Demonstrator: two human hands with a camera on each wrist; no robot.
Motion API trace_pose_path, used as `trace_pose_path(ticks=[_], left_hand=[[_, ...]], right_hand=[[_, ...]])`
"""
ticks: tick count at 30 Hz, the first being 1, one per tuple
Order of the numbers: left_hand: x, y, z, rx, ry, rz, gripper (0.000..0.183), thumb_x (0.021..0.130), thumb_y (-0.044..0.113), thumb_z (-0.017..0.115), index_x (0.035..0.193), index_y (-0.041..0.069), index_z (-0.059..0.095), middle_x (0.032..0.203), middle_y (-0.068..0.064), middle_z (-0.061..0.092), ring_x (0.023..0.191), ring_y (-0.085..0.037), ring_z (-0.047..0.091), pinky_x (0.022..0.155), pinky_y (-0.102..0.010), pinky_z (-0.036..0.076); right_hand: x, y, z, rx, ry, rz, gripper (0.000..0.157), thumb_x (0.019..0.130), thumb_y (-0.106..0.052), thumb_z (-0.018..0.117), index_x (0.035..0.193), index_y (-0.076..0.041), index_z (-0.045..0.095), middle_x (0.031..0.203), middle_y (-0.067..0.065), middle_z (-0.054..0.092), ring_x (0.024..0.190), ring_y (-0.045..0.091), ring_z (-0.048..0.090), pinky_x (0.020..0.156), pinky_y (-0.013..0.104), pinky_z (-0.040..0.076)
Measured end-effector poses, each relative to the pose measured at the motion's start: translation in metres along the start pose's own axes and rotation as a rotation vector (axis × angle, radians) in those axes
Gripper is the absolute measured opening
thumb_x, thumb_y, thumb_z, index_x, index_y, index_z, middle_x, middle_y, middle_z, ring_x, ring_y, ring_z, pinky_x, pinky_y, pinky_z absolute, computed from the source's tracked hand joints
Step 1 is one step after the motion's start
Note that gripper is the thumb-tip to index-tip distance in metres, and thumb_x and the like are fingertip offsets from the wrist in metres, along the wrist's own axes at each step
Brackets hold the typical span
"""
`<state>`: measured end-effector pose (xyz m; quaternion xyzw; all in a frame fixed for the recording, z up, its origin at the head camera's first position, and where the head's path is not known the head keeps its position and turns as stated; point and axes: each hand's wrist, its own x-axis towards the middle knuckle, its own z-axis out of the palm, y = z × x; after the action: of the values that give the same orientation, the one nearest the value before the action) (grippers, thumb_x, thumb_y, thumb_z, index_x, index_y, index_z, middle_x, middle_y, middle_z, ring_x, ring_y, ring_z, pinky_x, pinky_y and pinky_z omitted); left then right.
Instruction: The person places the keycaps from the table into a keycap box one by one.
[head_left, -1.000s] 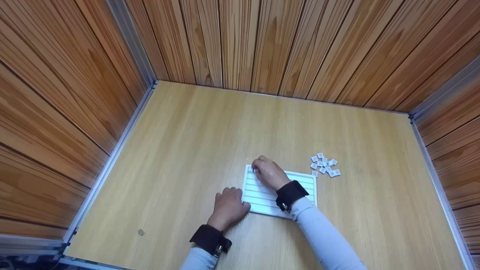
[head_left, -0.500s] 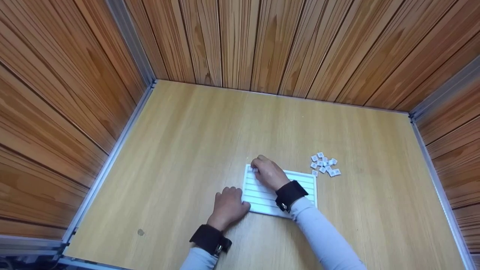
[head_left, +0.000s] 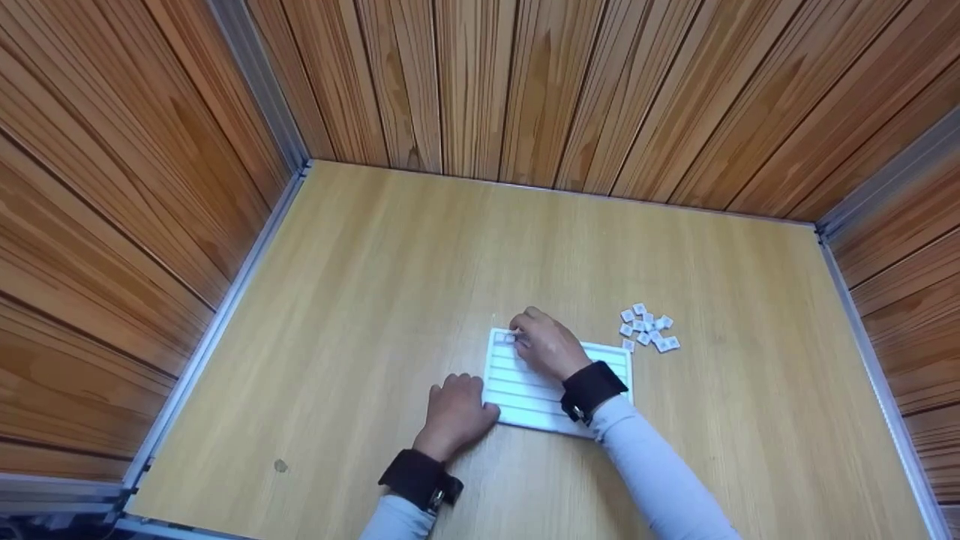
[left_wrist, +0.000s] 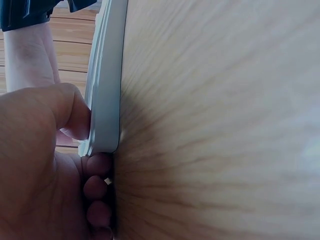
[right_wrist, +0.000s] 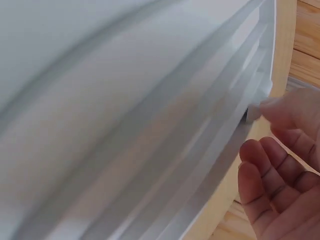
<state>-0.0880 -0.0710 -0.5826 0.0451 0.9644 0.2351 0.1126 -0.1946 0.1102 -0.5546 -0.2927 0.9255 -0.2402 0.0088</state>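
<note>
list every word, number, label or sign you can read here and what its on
No text can be read in any view.
Loose white tiles by the board's far right corner: faint marks, too small to read.
Tiles in the top row, far left: too small to read.
White ribbed board: no lettering visible.

We see a white rectangular board (head_left: 527, 395) striped by parallel ridges, and small white square tiles (head_left: 628, 316) with greyish centres. The pale tan wooden surface (head_left: 420, 262) shows faint grain; orange-brown plank walls (head_left: 551, 90) carry dark streaks. We find the fabric sleeves (head_left: 660, 465) pale blue-grey.
</note>
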Motion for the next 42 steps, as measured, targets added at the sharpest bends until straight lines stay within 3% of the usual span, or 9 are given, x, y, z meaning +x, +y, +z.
trace_pose_path(ticks=[9,22,31,42], left_hand=[[0.0,0.001,-0.001,-0.012,-0.023,-0.023,0.025,0.084,0.032,0.063,0.092,0.008,0.063,0.082,-0.003,0.051,0.081,-0.023,0.045,0.075,-0.043,0.037],[0.001,0.003,0.0,-0.001,-0.012,-0.026,0.023,0.083,0.03,0.062,0.088,0.008,0.061,0.079,-0.003,0.049,0.079,-0.024,0.042,0.073,-0.042,0.035],[0.0,0.001,0.001,0.003,-0.001,-0.014,0.023,0.083,0.031,0.06,0.088,0.008,0.06,0.079,-0.003,0.048,0.078,-0.023,0.041,0.073,-0.042,0.034],[0.001,0.001,0.002,-0.015,-0.019,-0.031,0.025,0.083,0.031,0.061,0.091,0.008,0.061,0.081,-0.002,0.048,0.079,-0.023,0.042,0.073,-0.041,0.034]], right_hand=[[-0.015,0.022,-0.023,-0.001,0.01,0.136,0.027,0.09,-0.014,0.074,0.115,-0.007,0.068,0.109,0.008,0.065,0.096,0.027,0.068,0.083,0.041,0.055],[-0.051,0.074,-0.055,-0.013,0.056,0.282,0.031,0.092,-0.017,0.071,0.12,-0.004,0.066,0.116,0.014,0.063,0.104,0.034,0.064,0.088,0.05,0.051],[-0.079,0.113,-0.075,-0.066,0.12,0.333,0.028,0.089,-0.005,0.067,0.116,0.003,0.066,0.11,0.021,0.063,0.098,0.037,0.063,0.084,0.053,0.05],[-0.11,0.145,-0.094,-0.102,0.096,0.413,0.029,0.087,0.002,0.063,0.115,0.006,0.065,0.108,0.025,0.061,0.099,0.042,0.061,0.083,0.056,0.049]])
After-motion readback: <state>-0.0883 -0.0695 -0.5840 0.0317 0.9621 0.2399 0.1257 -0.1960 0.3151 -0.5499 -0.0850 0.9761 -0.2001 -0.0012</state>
